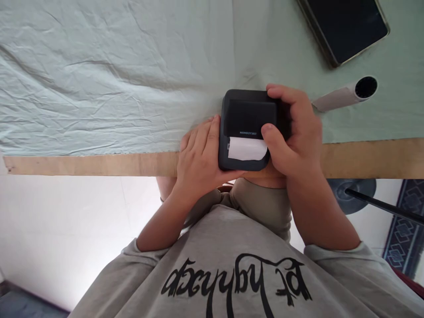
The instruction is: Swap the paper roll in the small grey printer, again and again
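A small black label printer is held at the table's front edge, with a white paper strip coming out of its slot. My left hand lies along the printer's left side, its thumb under the near edge. Wrapped round the right side is my right hand, thumb on top beside the paper and fingers at the far right corner. Both hands touch the printer.
A white roll with a dark round end lies on the green cloth to the right. Beyond it is a dark phone-like device. The wooden table edge runs across. A round black base stands on the floor below.
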Available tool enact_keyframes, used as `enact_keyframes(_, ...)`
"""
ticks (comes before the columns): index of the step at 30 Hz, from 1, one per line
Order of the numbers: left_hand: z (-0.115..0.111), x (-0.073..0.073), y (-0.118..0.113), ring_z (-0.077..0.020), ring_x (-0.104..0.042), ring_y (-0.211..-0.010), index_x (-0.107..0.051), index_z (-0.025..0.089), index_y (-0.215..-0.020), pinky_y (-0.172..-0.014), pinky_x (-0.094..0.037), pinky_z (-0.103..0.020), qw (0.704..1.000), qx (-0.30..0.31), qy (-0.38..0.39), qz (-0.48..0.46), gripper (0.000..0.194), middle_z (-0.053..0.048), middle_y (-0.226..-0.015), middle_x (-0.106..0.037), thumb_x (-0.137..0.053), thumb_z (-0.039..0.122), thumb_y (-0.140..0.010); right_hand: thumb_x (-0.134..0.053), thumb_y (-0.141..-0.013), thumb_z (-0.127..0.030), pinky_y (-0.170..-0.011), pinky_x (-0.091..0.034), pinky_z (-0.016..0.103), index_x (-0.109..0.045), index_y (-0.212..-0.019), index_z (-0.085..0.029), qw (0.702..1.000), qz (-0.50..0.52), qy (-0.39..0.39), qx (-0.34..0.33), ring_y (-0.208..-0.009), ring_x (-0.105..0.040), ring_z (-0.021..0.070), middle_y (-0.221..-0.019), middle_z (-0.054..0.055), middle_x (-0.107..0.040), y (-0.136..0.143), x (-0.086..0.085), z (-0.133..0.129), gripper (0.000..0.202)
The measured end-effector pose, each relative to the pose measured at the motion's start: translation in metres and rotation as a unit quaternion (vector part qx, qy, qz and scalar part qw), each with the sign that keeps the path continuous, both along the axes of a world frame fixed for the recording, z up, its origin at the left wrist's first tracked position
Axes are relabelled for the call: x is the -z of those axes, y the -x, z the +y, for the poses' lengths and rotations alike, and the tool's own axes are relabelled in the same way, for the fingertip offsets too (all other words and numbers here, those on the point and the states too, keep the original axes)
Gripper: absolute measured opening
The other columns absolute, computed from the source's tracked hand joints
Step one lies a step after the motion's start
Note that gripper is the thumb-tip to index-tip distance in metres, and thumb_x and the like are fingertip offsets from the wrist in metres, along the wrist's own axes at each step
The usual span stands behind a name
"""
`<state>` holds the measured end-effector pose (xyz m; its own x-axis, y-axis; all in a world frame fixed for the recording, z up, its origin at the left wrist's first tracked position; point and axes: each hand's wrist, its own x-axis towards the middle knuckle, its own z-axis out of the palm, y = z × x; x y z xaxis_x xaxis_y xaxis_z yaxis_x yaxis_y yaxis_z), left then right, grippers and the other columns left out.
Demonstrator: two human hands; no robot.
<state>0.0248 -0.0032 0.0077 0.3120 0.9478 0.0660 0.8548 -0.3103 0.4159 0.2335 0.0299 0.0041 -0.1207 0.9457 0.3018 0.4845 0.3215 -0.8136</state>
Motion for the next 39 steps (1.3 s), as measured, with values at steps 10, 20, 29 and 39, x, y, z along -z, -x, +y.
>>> enact_keyframes(10, -0.0003, -0.0035, -0.0005, -0.0418, -0.053, -0.140, -0.039, 0.012, -0.155, -0.117, -0.038, -0.051, 1.000, 0.001, 0.005, -0.012, 0.108, -0.024, -0.151, -0.055, -0.061, 0.087, -0.080, -0.054, -0.094, -0.055, -0.116, -0.051, 0.059, -0.057, -0.132, -0.037, 1.000, 0.005, 0.001, 0.005, -0.136, -0.059, 0.0321, -0.136, 0.004, -0.066, -0.0003, 0.0025, 0.0001, 0.042)
enact_keyframes(20, 0.0001, -0.0004, 0.0002, -0.0407, -0.054, -0.138, -0.040, 0.012, -0.154, -0.115, -0.039, -0.049, 1.000, 0.004, -0.013, -0.025, 0.109, -0.023, -0.149, -0.057, -0.059, 0.089, -0.079, -0.054, -0.095, -0.049, -0.114, -0.052, 0.055, -0.057, -0.135, -0.040, 1.000, 0.002, -0.030, -0.003, -0.133, -0.061, 0.0283, -0.134, 0.003, -0.067, 0.0004, 0.0023, -0.0002, 0.041)
enact_keyframes(29, 0.0001, -0.0010, 0.0001, -0.0418, -0.052, -0.140, -0.038, 0.014, -0.155, -0.116, -0.037, -0.051, 1.000, 0.002, 0.005, -0.028, 0.110, -0.023, -0.151, -0.056, -0.063, 0.088, -0.077, -0.059, -0.090, -0.059, -0.115, -0.052, 0.054, -0.058, -0.130, -0.037, 1.000, 0.012, 0.017, 0.013, -0.136, -0.059, 0.0299, -0.137, 0.003, -0.065, -0.0005, 0.0045, 0.0006, 0.045)
enact_keyframes(39, -0.0002, -0.0012, 0.0007, -0.0435, -0.051, -0.141, -0.037, 0.014, -0.156, -0.117, -0.036, -0.052, 1.000, -0.003, 0.011, -0.012, 0.113, -0.024, -0.152, -0.055, -0.066, 0.088, -0.075, -0.056, -0.092, -0.055, -0.120, -0.047, 0.060, -0.055, -0.133, -0.036, 0.999, 0.005, 0.041, 0.005, -0.139, -0.056, 0.0327, -0.139, 0.005, -0.064, 0.0009, -0.0010, -0.0011, 0.045)
